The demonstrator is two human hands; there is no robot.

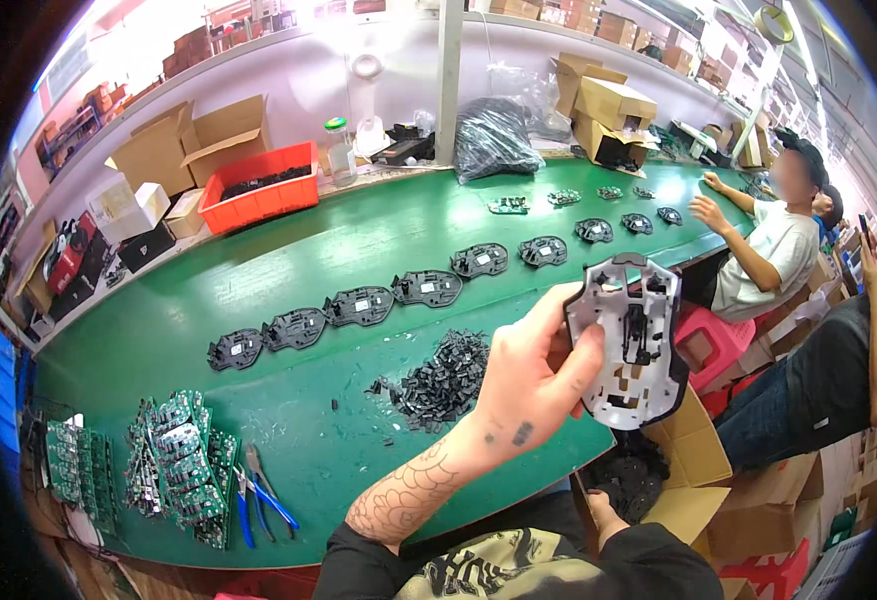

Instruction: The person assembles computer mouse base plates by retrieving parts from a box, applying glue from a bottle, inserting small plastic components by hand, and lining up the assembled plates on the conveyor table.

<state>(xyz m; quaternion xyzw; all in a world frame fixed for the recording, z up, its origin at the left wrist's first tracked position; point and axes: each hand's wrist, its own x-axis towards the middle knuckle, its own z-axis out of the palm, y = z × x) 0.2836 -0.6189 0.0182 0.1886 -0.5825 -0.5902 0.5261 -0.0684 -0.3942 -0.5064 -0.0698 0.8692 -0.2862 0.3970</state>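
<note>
My left hand (pixel 536 362) is closed around the edge of a computer mouse shell (pixel 606 385), held up over the bench with its white-and-black inner side showing. The thumb presses on the inside of the shell. Low at the bench's front edge, my right hand (pixel 606 512) reaches into a cardboard box (pixel 696 440) beside black plastic parts (pixel 630 478); its fingers are mostly hidden. Beyond the left hand, several black mouse bases (pixel 428 288) lie in a slanting row. A heap of small black plastic pieces (pixel 445 380) is left of my forearm.
Green circuit board panels (pixel 183 450) and blue-handled pliers (pixel 263 495) lie at the near left. A red bin (pixel 263 190) and a grey plastic bag (pixel 498 140) stand at the back. Small circuit boards (pixel 508 206) sit farther off. A co-worker (pixel 778 245) sits at the right.
</note>
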